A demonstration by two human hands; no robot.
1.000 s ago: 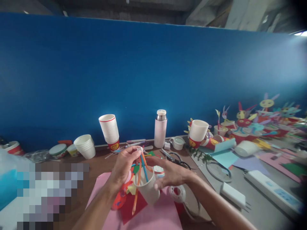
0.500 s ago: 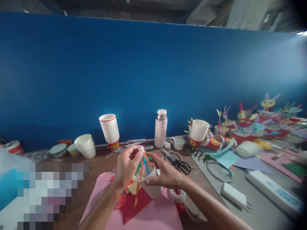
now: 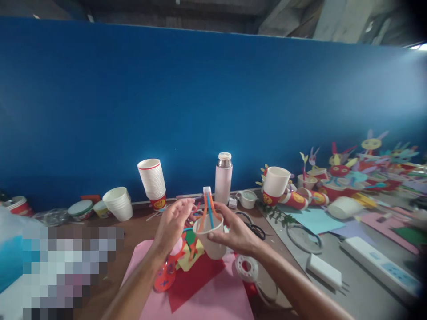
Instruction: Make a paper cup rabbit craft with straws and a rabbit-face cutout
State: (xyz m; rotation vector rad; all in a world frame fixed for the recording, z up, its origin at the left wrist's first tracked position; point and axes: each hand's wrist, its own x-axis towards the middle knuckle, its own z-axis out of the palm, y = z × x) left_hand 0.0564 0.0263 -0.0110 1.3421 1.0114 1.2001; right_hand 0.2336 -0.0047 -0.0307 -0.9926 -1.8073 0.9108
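Note:
My right hand (image 3: 235, 229) is wrapped round a white paper cup (image 3: 213, 246), thumb on the near side and fingers behind. Orange and blue paper strips (image 3: 209, 206) stand up out of the cup, joined at a white tip above its rim. To the left of the cup, my left hand (image 3: 174, 224) is raised with its fingers loosely apart and holds nothing. Below the hands lie red paper (image 3: 195, 282), yellow paper (image 3: 193, 262) and an orange-red cutout with a drawn face (image 3: 164, 279), all on a pink sheet (image 3: 213, 306).
A tall cup stack (image 3: 152, 182), a pink thermos (image 3: 223, 180) and another cup stack (image 3: 276, 181) line the blue partition. Scissors (image 3: 256, 231) and a tape roll (image 3: 247, 268) sit right of the cup. Farther right are a power strip (image 3: 382, 269) and several paper-cup figures (image 3: 340, 171).
My left hand has let go of the strips' white tip and moved slightly left and down. The cup, in my right hand, has risen a little and stands more upright.

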